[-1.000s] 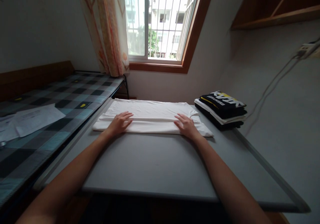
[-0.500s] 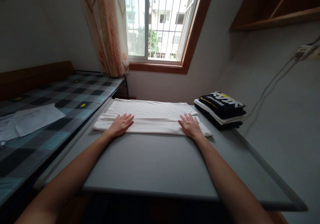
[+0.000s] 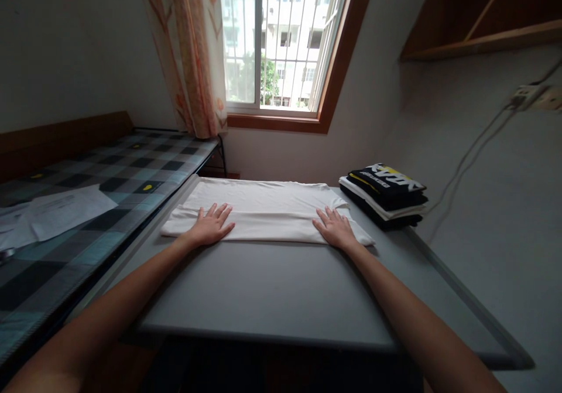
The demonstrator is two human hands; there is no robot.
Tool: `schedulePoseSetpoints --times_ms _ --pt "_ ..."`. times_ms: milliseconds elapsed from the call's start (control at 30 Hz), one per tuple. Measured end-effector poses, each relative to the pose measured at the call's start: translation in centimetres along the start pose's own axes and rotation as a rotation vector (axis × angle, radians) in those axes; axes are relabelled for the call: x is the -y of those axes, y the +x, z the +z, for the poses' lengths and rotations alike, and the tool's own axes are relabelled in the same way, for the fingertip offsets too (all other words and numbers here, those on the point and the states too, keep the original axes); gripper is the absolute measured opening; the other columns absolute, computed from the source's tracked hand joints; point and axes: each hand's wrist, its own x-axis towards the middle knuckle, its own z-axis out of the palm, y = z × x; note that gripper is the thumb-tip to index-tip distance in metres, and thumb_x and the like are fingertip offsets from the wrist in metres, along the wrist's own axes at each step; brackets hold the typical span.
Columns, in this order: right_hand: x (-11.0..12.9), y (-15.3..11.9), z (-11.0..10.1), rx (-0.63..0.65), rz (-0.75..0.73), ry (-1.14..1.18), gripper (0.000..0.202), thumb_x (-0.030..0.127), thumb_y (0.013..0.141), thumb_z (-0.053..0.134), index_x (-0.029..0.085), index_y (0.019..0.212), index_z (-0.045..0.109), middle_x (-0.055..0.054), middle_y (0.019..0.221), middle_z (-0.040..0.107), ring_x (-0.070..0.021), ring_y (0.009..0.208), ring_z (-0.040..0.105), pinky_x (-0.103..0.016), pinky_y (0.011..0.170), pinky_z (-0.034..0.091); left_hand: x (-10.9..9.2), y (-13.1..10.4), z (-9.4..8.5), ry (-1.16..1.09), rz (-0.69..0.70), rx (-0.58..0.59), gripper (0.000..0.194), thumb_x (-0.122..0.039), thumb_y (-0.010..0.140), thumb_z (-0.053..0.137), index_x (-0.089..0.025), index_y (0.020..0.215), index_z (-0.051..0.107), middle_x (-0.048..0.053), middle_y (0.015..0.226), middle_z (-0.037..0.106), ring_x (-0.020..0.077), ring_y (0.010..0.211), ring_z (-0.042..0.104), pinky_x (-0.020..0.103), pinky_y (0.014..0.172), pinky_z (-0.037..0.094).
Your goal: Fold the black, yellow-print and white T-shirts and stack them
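A white cloth garment (image 3: 272, 223), probably a shirt, lies across the far part of the grey table (image 3: 272, 287). Its near side is folded over in a long strip. My left hand (image 3: 212, 225) rests flat on the left part of that strip, fingers spread. On the strip's right part lies my right hand (image 3: 335, 227), also flat with the fingers apart. Neither hand grips the cloth. Small wrinkles run over the single far layer, and a bunched bit of fabric shows beyond my right hand.
A stack of folded black and white clothes (image 3: 384, 197) sits at the table's right edge by the wall. Left of the table stands a bed with a checked mattress (image 3: 132, 170) and papers (image 3: 65, 211) on it. A curtain (image 3: 193, 59) hangs beside the barred window (image 3: 285, 47).
Both hands stay on the folded strip, with my left fingers spread a little wider. The whole view has shifted slightly; the garment looks otherwise the same.
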Motion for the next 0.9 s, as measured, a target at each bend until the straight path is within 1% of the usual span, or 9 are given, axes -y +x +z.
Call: schedulePoseSetpoints --times_ms 167,333,433,500,567,633,767,833,900 --pt "0.7 -2.9 -0.4 0.029 0.01 -0.039 0.065 0.056 0.097 0.027 0.023 0.152 0.035 -0.011 0.159 0.027 -0.0322 0.146 0.022 -0.054 0.116 0.018 0.3 -2.3 -0.5 -0.011 0.039 0.075 0.077 -0.064 0.092 0.026 -0.022 0.156 0.02 0.012 0.162 0.015 0.0381 0.149 0.008 0.065 0.113 0.008" --pt "1.6 -6.4 -1.0 0.106 0.037 -0.066 0.066 0.057 0.097 0.027 0.023 0.154 0.031 -0.012 0.161 0.022 -0.0332 0.147 0.019 -0.052 0.115 0.02 0.5 -5.1 -2.2 0.007 0.092 0.198 0.086 -0.069 0.087 0.036 -0.02 0.156 0.018 0.015 0.161 0.013 0.0402 0.148 0.008 0.066 0.111 0.015" --pt "2.0 -7.8 -1.6 0.079 0.022 -0.094 0.066 0.058 0.096 0.032 0.022 0.151 0.037 -0.014 0.157 0.031 -0.0339 0.144 0.026 -0.052 0.114 0.02 0.8 -5.9 -3.6 0.027 0.15 0.25 0.089 -0.072 0.084 0.041 -0.021 0.155 0.024 0.015 0.161 0.019 0.0384 0.147 0.016 0.061 0.111 0.024" --pt "1.9 -7.7 -2.2 0.014 -0.041 -0.102 0.062 0.058 0.096 0.033 0.021 0.143 0.049 -0.015 0.148 0.045 -0.0339 0.139 0.036 -0.053 0.113 0.02 1.0 -5.3 -4.4 0.02 0.187 0.226 0.081 -0.071 0.085 0.042 -0.022 0.149 0.039 0.014 0.156 0.033 0.0351 0.143 0.031 0.053 0.111 0.03" --pt "1.8 -6.5 -3.0 -0.058 -0.087 -0.083 0.055 0.056 0.097 0.035 0.021 0.127 0.063 -0.014 0.136 0.058 -0.032 0.131 0.045 -0.052 0.111 0.021 1.1 -3.7 -4.8 -0.002 0.203 0.131 0.068 -0.067 0.089 0.039 -0.022 0.138 0.054 0.013 0.146 0.05 0.031 0.134 0.046 0.043 0.109 0.035" --pt "1.6 -4.2 -3.8 -0.113 -0.083 -0.049 0.046 0.051 0.097 0.04 0.02 0.116 0.068 -0.013 0.128 0.063 -0.0291 0.123 0.051 -0.048 0.109 0.026 1.0 -1.5 -4.7 -0.027 0.204 0.002 0.061 -0.061 0.093 0.036 -0.021 0.131 0.06 0.012 0.136 0.059 0.0282 0.127 0.053 0.038 0.107 0.038" --pt "1.9 1.6 -5.1 -0.133 -0.087 0.014 0.034 0.037 0.095 0.049 0.019 0.12 0.066 -0.012 0.127 0.063 -0.0255 0.113 0.058 -0.036 0.097 0.039 0.2 3.4 -2.9 -0.055 0.194 -0.175 0.056 -0.053 0.095 0.039 -0.017 0.135 0.056 0.013 0.139 0.056 0.027 0.13 0.05 0.039 0.108 0.037" --pt "2.4 4.3 -5.5 -0.106 -0.102 0.027 0.032 0.03 0.095 0.048 0.019 0.12 0.067 -0.011 0.126 0.064 -0.0241 0.11 0.06 -0.034 0.094 0.04 -0.2 5.2 -1.8 -0.057 0.165 -0.224 0.054 -0.049 0.096 0.039 -0.017 0.138 0.052 0.013 0.144 0.051 0.0273 0.134 0.046 0.042 0.11 0.035" --pt "3.0 6.7 -5.8 -0.078 -0.094 0.009 0.033 0.022 0.094 0.047 0.021 0.121 0.067 -0.01 0.126 0.064 -0.0241 0.11 0.059 -0.034 0.094 0.04 -0.5 6.4 -0.6 -0.054 0.135 -0.252 0.05 -0.045 0.097 0.04 -0.019 0.138 0.051 0.012 0.147 0.047 0.0285 0.137 0.041 0.047 0.112 0.032"
